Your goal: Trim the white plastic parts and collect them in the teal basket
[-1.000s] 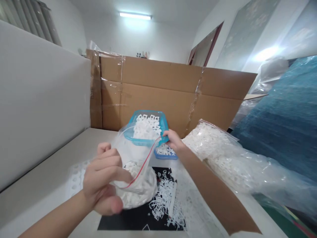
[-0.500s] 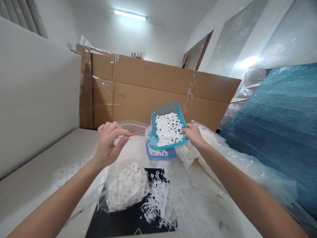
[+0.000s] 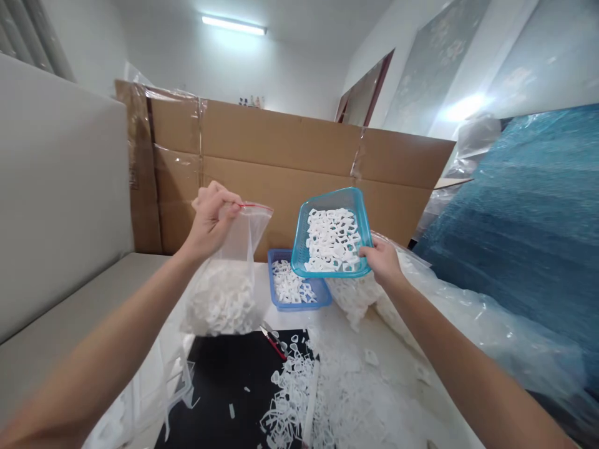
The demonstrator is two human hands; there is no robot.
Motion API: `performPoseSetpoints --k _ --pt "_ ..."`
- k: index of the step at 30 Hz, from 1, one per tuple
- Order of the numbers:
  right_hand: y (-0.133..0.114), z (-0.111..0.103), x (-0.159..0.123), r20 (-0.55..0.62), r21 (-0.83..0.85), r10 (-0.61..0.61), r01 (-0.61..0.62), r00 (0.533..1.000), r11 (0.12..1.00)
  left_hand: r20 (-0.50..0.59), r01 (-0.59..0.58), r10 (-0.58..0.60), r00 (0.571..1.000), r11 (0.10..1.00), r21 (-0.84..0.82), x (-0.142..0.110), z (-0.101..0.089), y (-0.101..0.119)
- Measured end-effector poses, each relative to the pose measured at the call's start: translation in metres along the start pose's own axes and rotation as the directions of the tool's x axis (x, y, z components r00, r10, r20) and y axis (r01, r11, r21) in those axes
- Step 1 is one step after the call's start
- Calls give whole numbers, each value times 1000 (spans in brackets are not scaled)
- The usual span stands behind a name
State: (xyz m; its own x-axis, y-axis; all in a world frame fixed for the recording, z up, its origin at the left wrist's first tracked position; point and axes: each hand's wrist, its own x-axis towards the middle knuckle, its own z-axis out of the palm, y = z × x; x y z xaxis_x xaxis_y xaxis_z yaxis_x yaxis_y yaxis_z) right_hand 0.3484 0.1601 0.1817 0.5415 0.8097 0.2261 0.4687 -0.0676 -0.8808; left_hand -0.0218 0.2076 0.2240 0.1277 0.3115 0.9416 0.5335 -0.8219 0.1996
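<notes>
Clear red-edged plastic bag (image 3: 229,296), pinched by left grip (image 3: 211,215), hanging below, rectangular turquoise plastic basket (image 3: 302,244), clamped in right grip (image 3: 384,257).

Two hands, left hand (image 3: 211,214) and right hand (image 3: 384,259), one hanging bag (image 3: 227,299) and one teal basket (image 3: 362,218) appear higher than one black mat (image 3: 219,380); one blue basket (image 3: 299,305) and one cardboard sheet (image 3: 281,143) stand beyond it; one pair of snips (image 3: 276,349) lies on it near uncountable scraps (image 3: 287,399).

Bright tube light (image 3: 234,25) above, glare (image 3: 468,107) upper right
</notes>
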Motion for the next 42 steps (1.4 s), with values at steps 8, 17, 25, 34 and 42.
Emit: performPoseSetpoints --k 8,17,25,34,42 --pt "12 -8 3 -8 39 -82 82 997 996 97 14 -25 995 994 110 -30 -15 1" --pt "29 2 -23 16 90 -69 68 997 994 196 -53 23 980 987 149 -53 -50 25" --pt "69 14 -84 55 225 86 -96 995 970 233 -122 92 968 986 117 -79 -68 50" --pt "101 38 -158 156 316 221 -260 963 912 116 -78 63 991 989 128 -89 -68 51" --pt "59 18 -152 132 334 164 -199 978 921 280 -106 71 957 988 112 -96 -75 55"
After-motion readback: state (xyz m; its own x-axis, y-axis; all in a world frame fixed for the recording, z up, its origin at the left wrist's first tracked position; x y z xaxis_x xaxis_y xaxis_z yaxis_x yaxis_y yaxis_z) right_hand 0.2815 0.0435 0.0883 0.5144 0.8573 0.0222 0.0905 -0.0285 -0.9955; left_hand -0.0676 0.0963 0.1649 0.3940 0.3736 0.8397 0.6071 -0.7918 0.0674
